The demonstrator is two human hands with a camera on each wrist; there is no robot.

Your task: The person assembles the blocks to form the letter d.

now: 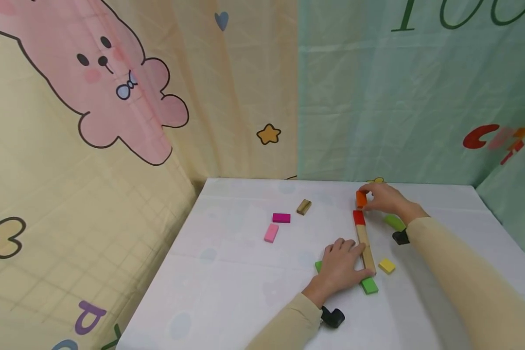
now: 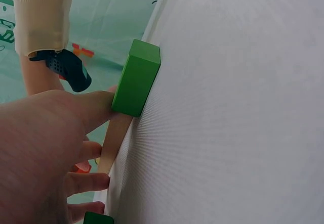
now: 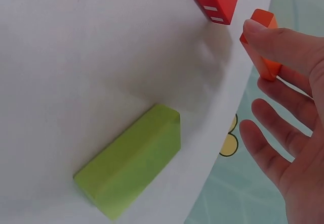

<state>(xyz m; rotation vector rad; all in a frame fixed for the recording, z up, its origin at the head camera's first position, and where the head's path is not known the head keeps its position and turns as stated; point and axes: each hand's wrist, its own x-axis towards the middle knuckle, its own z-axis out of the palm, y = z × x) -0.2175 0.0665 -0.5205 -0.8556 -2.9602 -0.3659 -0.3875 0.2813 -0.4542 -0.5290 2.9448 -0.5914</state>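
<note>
My right hand (image 1: 387, 200) pinches an orange block (image 1: 360, 199) between thumb and fingers at the far side of the table. Just nearer stands a red block (image 1: 358, 217), with white marks on one side in the right wrist view. It heads a straight row of plain wooden blocks (image 1: 362, 236), which ends near me in a green block (image 1: 369, 286). My left hand (image 1: 341, 265) lies spread along the row, thumb against the green block (image 2: 136, 77) and fingertips by the wood. Another green block (image 1: 318, 266) is mostly hidden behind that hand.
A light green block (image 3: 131, 158) lies below my right wrist, and a yellow block (image 1: 387, 266) sits right of the row. Off to the left are magenta (image 1: 281, 218), pink (image 1: 271, 233) and brownish (image 1: 304, 207) blocks. Patterned curtains hang behind the white table (image 1: 227, 291).
</note>
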